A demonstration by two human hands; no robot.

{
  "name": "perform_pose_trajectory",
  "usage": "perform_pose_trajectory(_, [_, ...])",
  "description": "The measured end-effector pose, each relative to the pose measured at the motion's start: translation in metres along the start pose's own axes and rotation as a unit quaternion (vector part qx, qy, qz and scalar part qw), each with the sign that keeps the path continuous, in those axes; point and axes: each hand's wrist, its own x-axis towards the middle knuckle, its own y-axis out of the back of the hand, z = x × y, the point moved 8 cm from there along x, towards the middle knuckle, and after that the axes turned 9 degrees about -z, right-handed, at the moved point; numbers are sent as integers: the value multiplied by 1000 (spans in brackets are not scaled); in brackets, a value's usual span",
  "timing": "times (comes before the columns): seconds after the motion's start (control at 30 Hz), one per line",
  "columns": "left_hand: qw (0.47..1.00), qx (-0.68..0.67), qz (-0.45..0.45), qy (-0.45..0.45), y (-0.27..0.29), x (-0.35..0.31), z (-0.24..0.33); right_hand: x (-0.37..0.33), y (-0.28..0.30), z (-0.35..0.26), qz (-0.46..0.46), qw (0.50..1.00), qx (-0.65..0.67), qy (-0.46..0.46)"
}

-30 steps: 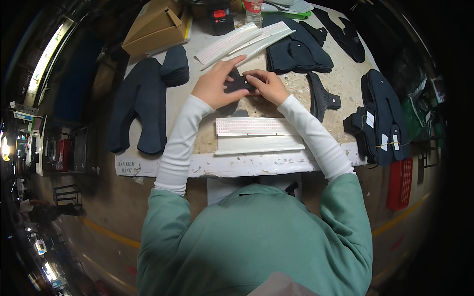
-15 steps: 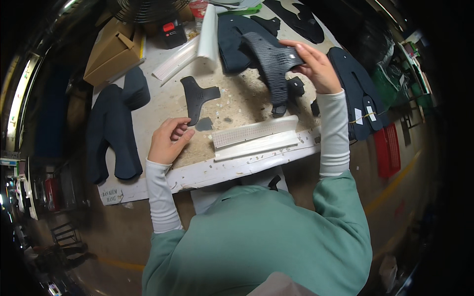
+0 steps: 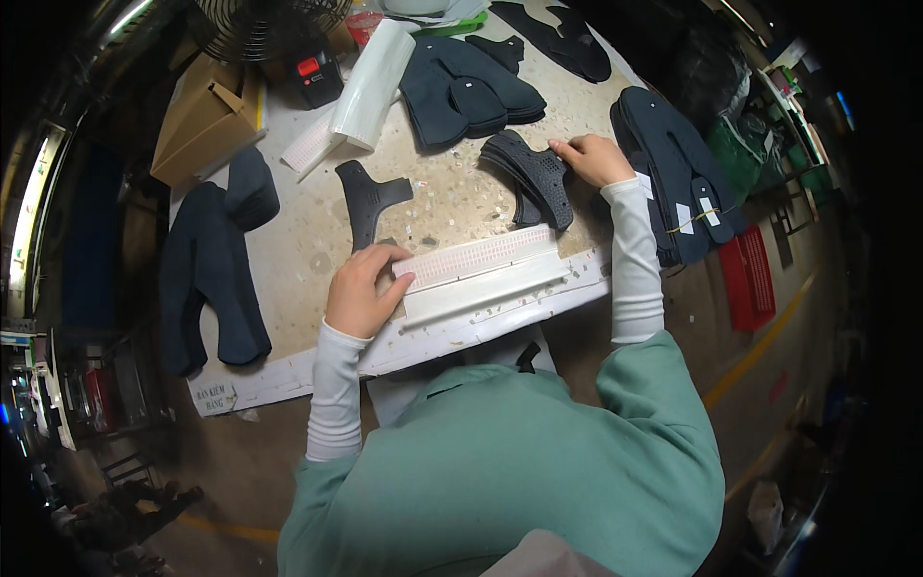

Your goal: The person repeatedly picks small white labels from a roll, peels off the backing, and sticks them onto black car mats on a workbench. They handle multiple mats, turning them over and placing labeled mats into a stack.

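Observation:
My left hand (image 3: 361,292) is closed at the left end of a white sheet with rows of small pink-printed stickers (image 3: 476,254), its edge between thumb and fingers. The sheet lies creased near the table's front edge. My right hand (image 3: 598,161) pinches the upper right edge of a black perforated, branched foam-like piece (image 3: 544,179), which rests on a small pile of similar pieces. A single black T-shaped piece (image 3: 366,199) lies flat on the table beyond my left hand.
Stacks of dark padded pieces stand at the left (image 3: 216,274), the back (image 3: 466,87) and the right (image 3: 665,173), the right one banded. A cardboard box (image 3: 207,120), a fan (image 3: 274,21), a black-and-red device (image 3: 315,79) and a white roll (image 3: 373,85) occupy the back left. Scraps litter the table.
My right hand has lowered the black perforated piece onto the small pile. My left hand has moved from the T-shaped piece rightward and nearer, to the sticker sheet.

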Motion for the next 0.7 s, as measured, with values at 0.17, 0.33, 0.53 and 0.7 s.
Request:
perform_pose_trajectory(0.17, [980,-189,47,37,2,-20,-11,-25,17,-20,147,980,82,109])
perform_pose_trajectory(0.33, [936,-322,130,56,0,-34,-25,-34,13,-24,96,921,343,159])
perform_pose_trajectory(0.53, [893,-403,188,67,-3,-44,-34,-34,-3,4,146,933,328,0])
perform_pose_trajectory(0.7, [853,-476,209,42,-2,-50,-30,-56,18,-35,320,947,-18,28])
